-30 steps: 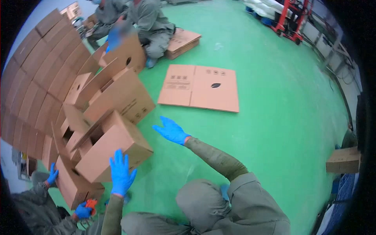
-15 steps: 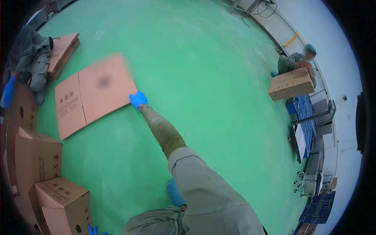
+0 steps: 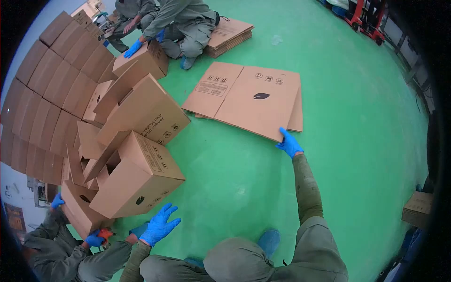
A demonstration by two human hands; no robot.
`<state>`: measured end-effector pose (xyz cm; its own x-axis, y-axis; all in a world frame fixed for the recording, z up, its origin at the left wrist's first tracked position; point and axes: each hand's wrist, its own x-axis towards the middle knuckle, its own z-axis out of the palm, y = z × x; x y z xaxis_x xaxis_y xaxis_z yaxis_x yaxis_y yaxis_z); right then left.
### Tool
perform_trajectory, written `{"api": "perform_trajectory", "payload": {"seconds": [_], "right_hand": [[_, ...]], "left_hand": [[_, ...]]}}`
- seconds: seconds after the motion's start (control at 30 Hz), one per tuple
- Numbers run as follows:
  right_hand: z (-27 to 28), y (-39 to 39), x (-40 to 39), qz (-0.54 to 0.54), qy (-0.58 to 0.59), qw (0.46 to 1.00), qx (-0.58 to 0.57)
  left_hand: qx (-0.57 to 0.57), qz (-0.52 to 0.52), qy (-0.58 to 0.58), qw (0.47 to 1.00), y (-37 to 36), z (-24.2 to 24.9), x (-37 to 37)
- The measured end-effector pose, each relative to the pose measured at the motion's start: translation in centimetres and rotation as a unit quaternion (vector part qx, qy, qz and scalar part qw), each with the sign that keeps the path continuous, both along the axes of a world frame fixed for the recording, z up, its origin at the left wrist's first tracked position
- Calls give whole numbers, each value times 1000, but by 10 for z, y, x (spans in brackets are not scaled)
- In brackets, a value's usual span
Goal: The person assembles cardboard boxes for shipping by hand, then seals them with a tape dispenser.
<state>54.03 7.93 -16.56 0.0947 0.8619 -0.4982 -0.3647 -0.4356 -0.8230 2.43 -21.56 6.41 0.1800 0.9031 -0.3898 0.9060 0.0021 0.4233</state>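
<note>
My right hand (image 3: 290, 143), in a blue glove, is closed on the near right corner of a flattened cardboard box (image 3: 253, 101). The sheet bears a dark leaf print and lies at an angle over another flattened box (image 3: 297, 120), whose edge shows at the right and below. My left hand (image 3: 160, 225), also blue-gloved, hangs with its fingers spread and nothing in it. Nearest to it stands an opened-up carton (image 3: 141, 181) with raised flaps, apart from the fingers.
Behind that carton is another open carton (image 3: 145, 108), beside a tall stack of boxes (image 3: 51, 89). A co-worker at lower left holds a box (image 3: 80, 207) and an orange object (image 3: 106, 233). Others crouch near a flat-box pile (image 3: 230, 35). A red pallet jack (image 3: 366, 21) stands far right.
My view has swung left, bringing the cartons and co-workers into sight. My right hand keeps hold of the flattened box, and a second sheet now shows under it. My left hand has come up into view.
</note>
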Motion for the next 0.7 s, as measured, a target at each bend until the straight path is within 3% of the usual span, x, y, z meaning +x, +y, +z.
{"api": "perform_trajectory", "payload": {"seconds": [0.1, 0.17, 0.2, 0.23, 0.27, 0.3, 0.33, 0.4, 0.43, 0.5, 0.57, 0.63, 0.7], "right_hand": [[5, -28, -23, 200, -136, 970, 33], [57, -87, -79, 268, -142, 950, 77], [74, -125, -110, 254, -46, 964, 60], [60, -165, -133, 304, -43, 949, 64], [85, -207, -157, 305, 35, 952, -13], [90, -247, -179, 248, 154, 955, -57], [84, -278, -192, 262, 231, 927, -138], [33, -349, -215, 300, 327, 862, -247], [-25, -378, -223, 329, 346, 835, -272], [-36, -396, -221, 377, 357, 808, -278], [38, -377, -207, 413, 341, 811, -235], [79, -366, -177, 481, 221, 848, -9], [136, -334, -154, 545, 91, 821, 142]], "left_hand": [[-38, -7, -49, 998, 4, 4, 13], [-134, 51, -95, 985, 24, 1, 15], [-180, 81, -119, 973, 33, -6, 17], [-211, 132, -179, 952, 40, -17, 16], [-240, 179, -240, 924, 47, -32, 18], [-260, 212, -315, 888, 53, -48, 22], [-279, 242, -384, 846, 59, -58, 29], [-300, 250, -414, 822, 71, -62, 53], [-246, 249, -408, 843, 69, -78, 63], [-136, 246, -394, 875, 64, -112, 73], [-78, 225, -399, 886, 67, -87, 70], [-28, 205, -382, 901, 86, -46, 66], [8, 176, -306, 935, 98, -4, 56]]}}
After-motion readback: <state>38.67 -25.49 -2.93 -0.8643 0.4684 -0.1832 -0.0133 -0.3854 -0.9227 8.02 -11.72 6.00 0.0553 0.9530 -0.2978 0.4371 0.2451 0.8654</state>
